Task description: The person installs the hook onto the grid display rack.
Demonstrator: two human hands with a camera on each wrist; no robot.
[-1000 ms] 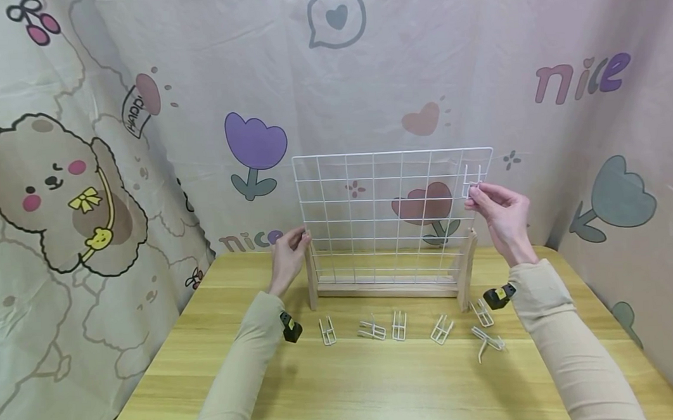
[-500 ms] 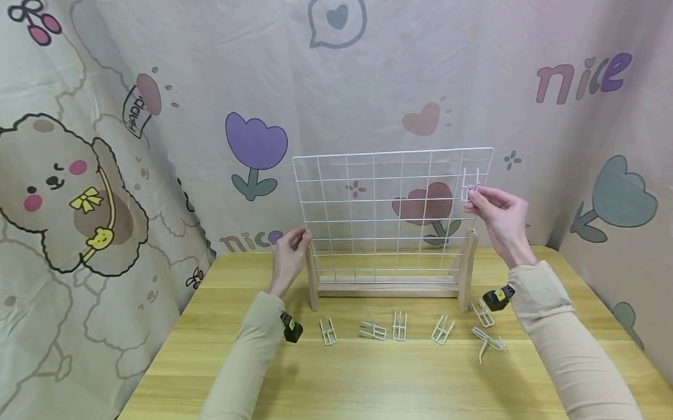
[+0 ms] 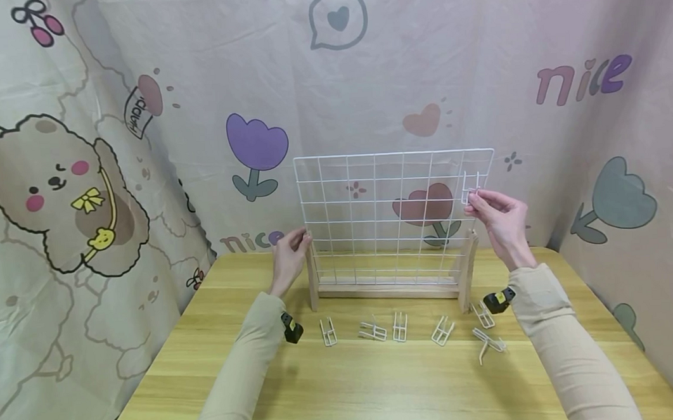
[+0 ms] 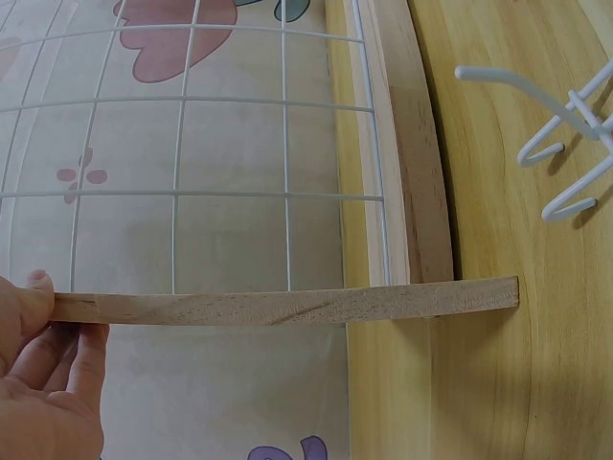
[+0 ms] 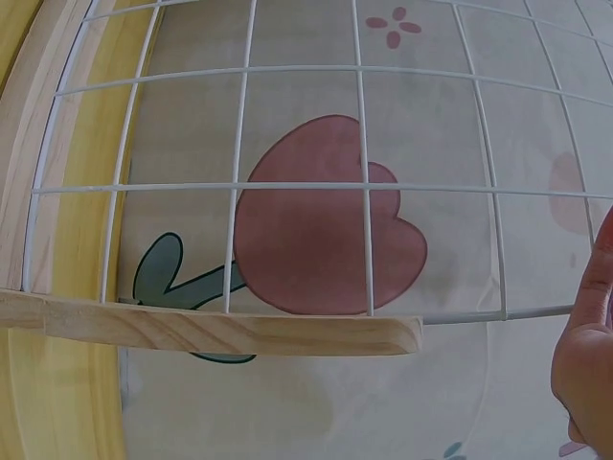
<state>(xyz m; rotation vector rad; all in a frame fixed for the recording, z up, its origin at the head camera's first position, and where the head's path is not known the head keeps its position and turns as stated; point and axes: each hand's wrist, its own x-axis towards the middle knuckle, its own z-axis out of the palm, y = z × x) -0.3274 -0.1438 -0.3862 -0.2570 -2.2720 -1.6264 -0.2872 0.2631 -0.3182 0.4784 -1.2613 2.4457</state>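
Observation:
A white wire grid [image 3: 376, 200] stands upright in a wooden stand [image 3: 387, 290]. The left hand [image 3: 287, 257] pinches the top of the stand's left post; in the left wrist view that hand [image 4: 48, 374] has thumb and fingers on either side of the post [image 4: 287, 307]. At the grid's upper right, the right hand [image 3: 502, 220] pinches a white wire hook [image 3: 464, 187], its two prongs pointing up against the grid. Only part of the right hand [image 5: 586, 355] shows in the right wrist view, beside the grid [image 5: 364, 187], and the hook is out of that view.
Several white wire hooks lie on the wooden table [image 3: 346, 387] before the stand, among them one at the left [image 3: 328, 332], one near the middle [image 3: 400, 327] and one at the right [image 3: 489, 341]. A patterned curtain [image 3: 330, 83] hangs behind.
The right hand and the hook it pinches have moved slightly down along the grid's right side. The left hand stays on the post.

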